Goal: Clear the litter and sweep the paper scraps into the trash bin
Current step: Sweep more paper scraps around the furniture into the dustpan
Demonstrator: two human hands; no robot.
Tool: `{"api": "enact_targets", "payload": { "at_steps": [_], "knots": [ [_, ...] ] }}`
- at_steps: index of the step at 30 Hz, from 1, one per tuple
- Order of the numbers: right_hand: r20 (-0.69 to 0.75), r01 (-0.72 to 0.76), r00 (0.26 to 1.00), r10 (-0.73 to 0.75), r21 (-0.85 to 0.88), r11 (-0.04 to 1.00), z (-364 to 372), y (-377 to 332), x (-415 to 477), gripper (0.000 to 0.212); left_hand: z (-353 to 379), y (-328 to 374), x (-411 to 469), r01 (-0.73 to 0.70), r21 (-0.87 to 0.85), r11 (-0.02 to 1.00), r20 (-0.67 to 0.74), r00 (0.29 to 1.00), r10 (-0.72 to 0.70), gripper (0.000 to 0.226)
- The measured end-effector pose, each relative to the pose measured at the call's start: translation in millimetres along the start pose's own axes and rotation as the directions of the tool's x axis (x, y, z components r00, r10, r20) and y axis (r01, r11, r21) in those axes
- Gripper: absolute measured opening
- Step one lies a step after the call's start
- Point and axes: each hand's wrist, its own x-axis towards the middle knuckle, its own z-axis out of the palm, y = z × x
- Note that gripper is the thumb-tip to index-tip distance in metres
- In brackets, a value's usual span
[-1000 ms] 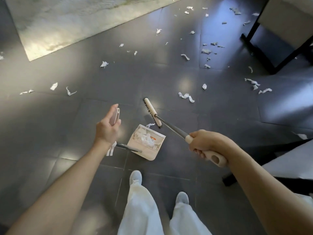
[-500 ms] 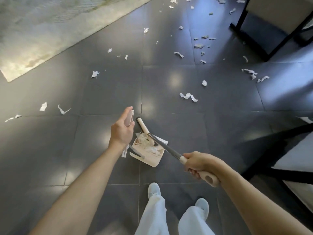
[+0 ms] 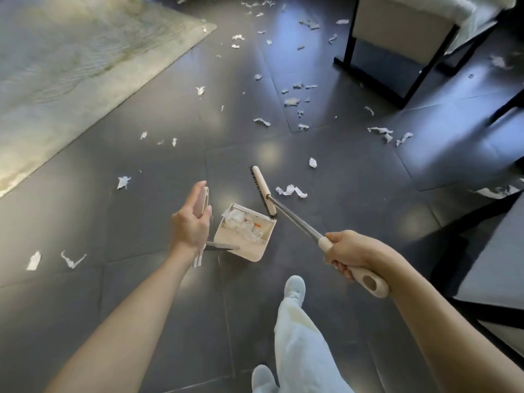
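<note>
Right hand (image 3: pixel 351 251): fingers curled round cream metal-shafted broom (image 3: pixel 263 191).
Left hand (image 3: pixel 191 225): pinches cream plastic dustpan (image 3: pixel 246 236) handle.
Change: broom head has left the pan.

There is one wide-angle view, worn on the person's head, looking forward and steeply down at the dark tiled floor (image 3: pixel 340 222). The left hand (image 3: pixel 191 225) and right hand (image 3: pixel 351 251) sit close at mid-frame, with a shoe (image 3: pixel 295 287) just below. A rug (image 3: pixel 71 66) and a chair (image 3: pixel 397 29) lie farther off at the top.
</note>
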Motion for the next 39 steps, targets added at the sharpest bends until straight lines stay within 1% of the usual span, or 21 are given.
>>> {"api": "enact_targets", "payload": {
  "at_steps": [3, 9, 11, 13, 15, 17, 20, 22, 24, 25, 28, 31, 33, 35, 37, 39],
  "knots": [
    [-0.070, 0.013, 0.997, -0.015, -0.032, 0.999, -49, -17, 35, 0.031, 27, 23, 51, -0.010, -0.017, 1.000, 0.021, 1.000, 0.010, 0.052],
    [-0.183, -0.041, 0.983, 0.029, -0.061, 0.997, -144, -50, 108, 0.032, 81, 59, 130, -0.011, -0.030, 0.999, 0.148, 0.989, 0.015, 0.055],
    [-0.213, -0.053, 0.976, 0.035, -0.082, 0.995, -161, -57, 129, 0.032, 99, 68, 149, -0.019, -0.037, 0.999, 0.208, 0.978, 0.026, 0.057],
    [-0.221, -0.065, 0.974, 0.040, -0.105, 0.992, -173, -61, 149, 0.036, 115, 77, 164, -0.035, -0.051, 0.998, 0.266, 0.963, 0.047, 0.062],
    [-0.229, -0.095, 0.971, 0.067, -0.113, 0.989, -186, -68, 168, 0.038, 131, 85, 180, -0.050, -0.037, 0.998, 0.297, 0.953, 0.059, 0.063],
    [-0.211, -0.137, 0.972, 0.106, -0.138, 0.981, -202, -76, 187, 0.034, 141, 92, 199, -0.059, -0.033, 0.998, 0.299, 0.952, 0.066, 0.058],
    [-0.091, -0.164, 0.984, 0.151, -0.157, 0.974, -222, -84, 204, 0.029, 152, 97, 230, -0.046, -0.018, 0.999, 0.271, 0.961, 0.049, 0.054],
    [-0.015, -0.168, 0.986, 0.168, -0.186, 0.968, -227, -86, 206, 0.033, 161, 101, 246, -0.016, -0.024, 1.000, 0.249, 0.968, 0.021, 0.052],
    [0.051, -0.176, 0.980, 0.193, -0.234, 0.956, -228, -86, 203, 0.042, 175, 110, 258, -0.026, -0.053, 0.998, 0.274, 0.961, 0.039, 0.051],
    [0.085, -0.186, 0.974, 0.208, -0.217, 0.958, -228, -86, 200, 0.044, 183, 116, 265, -0.042, -0.062, 0.997, 0.295, 0.954, 0.058, 0.052],
    [0.187, -0.229, 0.953, 0.238, -0.069, 0.971, -234, -82, 190, 0.047, 205, 135, 291, -0.077, -0.053, 0.996, 0.332, 0.939, 0.090, 0.054],
    [0.225, -0.258, 0.944, 0.240, 0.054, 0.965, -250, -77, 174, 0.051, 219, 153, 308, -0.089, -0.033, 0.996, 0.366, 0.926, 0.095, 0.054],
    [0.232, -0.274, 0.944, 0.236, 0.149, 0.950, -268, -75, 167, 0.052, 225, 162, 316, -0.098, -0.023, 0.995, 0.380, 0.920, 0.099, 0.053],
    [0.220, -0.281, 0.948, 0.230, 0.243, 0.928, -290, -74, 165, 0.059, 234, 171, 324, -0.106, -0.031, 0.994, 0.376, 0.920, 0.110, 0.052],
    [0.194, -0.269, 0.956, 0.219, 0.289, 0.919, -311, -72, 166, 0.065, 247, 184, 332, -0.113, -0.052, 0.992, 0.367, 0.922, 0.124, 0.051],
    [0.155, -0.252, 0.965, 0.211, 0.333, 0.909, -334, -69, 171, 0.065, 268, 203, 341, -0.123, -0.065, 0.990, 0.378, 0.916, 0.139, 0.051]
  ]
}}
